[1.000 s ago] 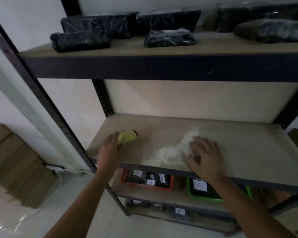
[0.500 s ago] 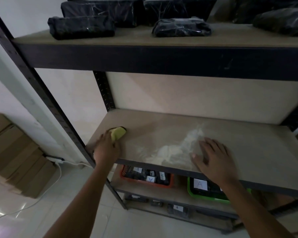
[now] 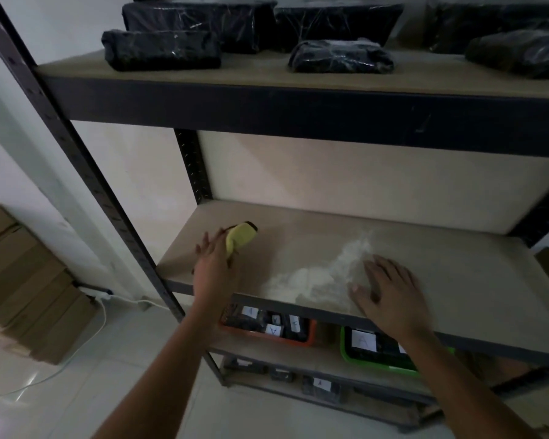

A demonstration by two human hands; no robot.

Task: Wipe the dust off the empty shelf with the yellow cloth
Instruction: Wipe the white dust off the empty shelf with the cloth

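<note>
We see the shelf (image 3: 457, 280) in the middle of the frame, a beige board in a dark metal rack. The left hand (image 3: 213, 270) is at the left part of the board and holds the cloth (image 3: 240, 237); the yellow cloth sticks out past the hand toward the back of the shelf and touches the board. How the left fingers curl around the cloth we cannot tell exactly, because the back of the hand hides them. The right hand (image 3: 390, 296) lies flat near the front edge of the shelf, right of center, with its fingers (image 3: 381, 267) straight and spread wide, holding nothing. Between the two hands, and touching the right hand, lies a white patch of dust (image 3: 317, 280) that goes from the front edge toward the back right. On the upper shelf (image 3: 267, 77), at the top of the frame, lie several black packs (image 3: 160, 49) in plastic wrap. Under the empty shelf, in the lower center, we see an orange bin (image 3: 311, 335) and a green bin (image 3: 349, 353) with white labels. Brown boxes (image 3: 23, 280) stand on the floor at the left.
</note>
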